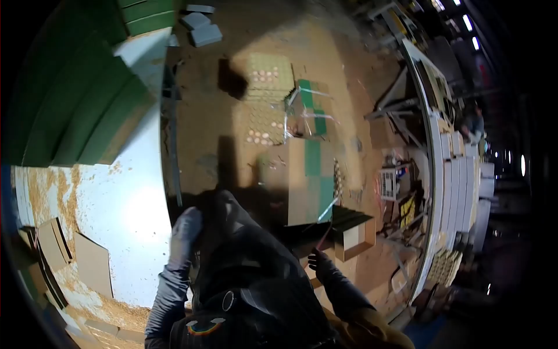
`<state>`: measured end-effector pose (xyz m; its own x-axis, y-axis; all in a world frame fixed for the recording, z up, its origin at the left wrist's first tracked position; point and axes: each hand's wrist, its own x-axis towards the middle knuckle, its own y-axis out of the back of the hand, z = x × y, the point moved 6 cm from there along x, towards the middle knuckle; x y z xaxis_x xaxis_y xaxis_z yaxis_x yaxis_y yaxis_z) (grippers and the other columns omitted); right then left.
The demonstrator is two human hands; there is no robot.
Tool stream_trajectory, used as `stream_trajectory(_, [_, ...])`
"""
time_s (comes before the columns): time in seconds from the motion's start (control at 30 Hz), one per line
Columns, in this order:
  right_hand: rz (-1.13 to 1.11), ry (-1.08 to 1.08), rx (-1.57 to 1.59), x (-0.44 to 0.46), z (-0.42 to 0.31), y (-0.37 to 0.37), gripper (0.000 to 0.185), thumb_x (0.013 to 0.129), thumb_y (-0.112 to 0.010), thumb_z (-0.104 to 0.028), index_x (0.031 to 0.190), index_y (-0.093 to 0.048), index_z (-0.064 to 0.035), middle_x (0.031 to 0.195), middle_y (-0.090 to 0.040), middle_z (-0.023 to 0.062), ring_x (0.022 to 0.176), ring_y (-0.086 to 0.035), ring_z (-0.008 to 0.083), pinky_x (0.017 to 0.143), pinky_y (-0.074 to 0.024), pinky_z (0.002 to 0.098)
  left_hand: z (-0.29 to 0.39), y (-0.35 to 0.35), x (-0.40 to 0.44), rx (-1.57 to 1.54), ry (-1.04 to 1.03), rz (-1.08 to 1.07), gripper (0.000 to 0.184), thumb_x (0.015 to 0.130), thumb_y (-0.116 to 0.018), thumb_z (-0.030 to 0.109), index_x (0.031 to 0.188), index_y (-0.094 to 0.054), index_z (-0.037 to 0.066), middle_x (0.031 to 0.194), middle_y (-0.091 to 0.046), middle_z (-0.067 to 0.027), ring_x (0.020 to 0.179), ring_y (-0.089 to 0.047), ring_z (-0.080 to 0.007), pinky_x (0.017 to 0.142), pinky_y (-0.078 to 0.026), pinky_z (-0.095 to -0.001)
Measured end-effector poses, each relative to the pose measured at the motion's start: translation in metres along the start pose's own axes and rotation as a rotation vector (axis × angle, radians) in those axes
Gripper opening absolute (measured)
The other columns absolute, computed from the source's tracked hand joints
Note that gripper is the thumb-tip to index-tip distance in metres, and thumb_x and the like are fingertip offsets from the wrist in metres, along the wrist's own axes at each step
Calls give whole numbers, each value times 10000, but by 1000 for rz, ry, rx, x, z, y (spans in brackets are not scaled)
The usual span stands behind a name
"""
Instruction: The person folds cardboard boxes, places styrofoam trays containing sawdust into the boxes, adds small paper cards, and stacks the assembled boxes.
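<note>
My right hand (pixel 318 260), in a dark glove, is closed around a thin reddish strap (pixel 324 235). The strap runs up toward the near end of a tall cardboard box bundle with green bands (pixel 313 160). A shiny tape-like strip (pixel 328 209) crosses the bundle's near corner. My left hand (pixel 187 225), in a grey glove, is beside the edge of the white table (pixel 136 203); its fingers are too blurred to make out. Below the strap, an open brown carton (pixel 356 237) stands on the floor near my right hand.
Egg trays (pixel 270 75) holding several eggs lie on the floor ahead. Large green boxes (pixel 87 99) stand on the left table, with flat cardboard pieces (pixel 93 264) and wood shavings. At right are a crate (pixel 390 185), stacked white boxes (pixel 456 192) and a distant person (pixel 474 125).
</note>
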<state>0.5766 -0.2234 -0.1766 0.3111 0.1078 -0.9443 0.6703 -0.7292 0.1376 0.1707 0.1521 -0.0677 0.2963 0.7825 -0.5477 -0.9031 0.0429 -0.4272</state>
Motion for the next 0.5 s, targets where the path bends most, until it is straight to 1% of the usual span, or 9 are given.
stream_trajectory(0.13, [-56,18,36,40,53,22,337,896,-618,-410,1160,-603,-201,937,-664,34,775,-612,180,700,-470,365,-65,-60,12,97,293,-156,446,964,-569,280,1314,-519,7,1221,-602,-93,1116,-577,-175,965,-445,-311])
stream_trajectory(0.2, [-25,176,2,49,29,8,306,921,-615,-308,1198,-594,-179,968,-664,57,814,-629,182,699,-479,343,-115,-69,28,136,417,-336,474,976,-519,324,1336,-490,18,1332,-535,-119,1207,-532,-240,1031,-395,-362])
stream_trajectory(0.27, [-65,569,-118,117,11,19,327,930,-608,-199,1252,-570,-151,964,-663,53,840,-635,164,696,-491,301,-145,-94,39,281,524,-322,452,978,-507,307,1334,-493,27,1328,-541,-106,1206,-533,-237,1029,-390,-362])
stream_trajectory(0.3, [-96,568,-47,122,-19,15,350,922,-616,-177,1263,-555,-126,1000,-641,53,861,-618,161,721,-491,296,-164,-101,44,422,623,-302,432,981,-495,289,1331,-496,36,1325,-547,-93,1206,-534,-235,1027,-386,-362])
stream_trajectory(0.33, [-140,534,45,128,-58,13,373,914,-624,-156,1274,-541,-101,1036,-620,52,882,-601,157,745,-491,291,-209,-88,56,110,713,-326,424,988,-475,263,1357,-478,52,1308,-564,-62,1203,-535,-205,1017,-381,-362])
stream_trajectory(0.37, [-147,529,113,139,-90,14,397,906,-632,-134,1285,-526,-76,1072,-598,52,904,-583,154,770,-491,285,-221,-111,59,116,725,-319,424,988,-475,263,1357,-478,52,1308,-564,-62,1203,-535,-205,1017,-381,-362])
stream_trajectory(0.43, [58,659,200,185,-140,24,451,873,-661,-68,1287,-488,-27,1125,-543,71,907,-531,158,844,-472,296,-247,-158,65,627,864,-321,438,983,-482,220,1389,-449,59,1316,-558,-61,1227,-511,-184,1028,-362,-335])
stream_trajectory(0.47, [70,851,63,235,-151,47,530,831,-711,-55,1298,-462,-32,1117,-550,85,903,-532,166,867,-461,308,-300,-146,77,346,821,-466,488,961,-533,179,1416,-410,56,1337,-539,-67,1227,-501,-151,1028,-353,-300])
stream_trajectory(0.5, [104,864,-4,202,-192,37,624,785,-763,-57,1313,-431,-32,1091,-545,83,928,-531,164,849,-469,302,-352,-139,95,363,752,-417,583,933,-574,236,1428,-361,14,1374,-492,-131,1245,-493,-209,1031,-369,-315])
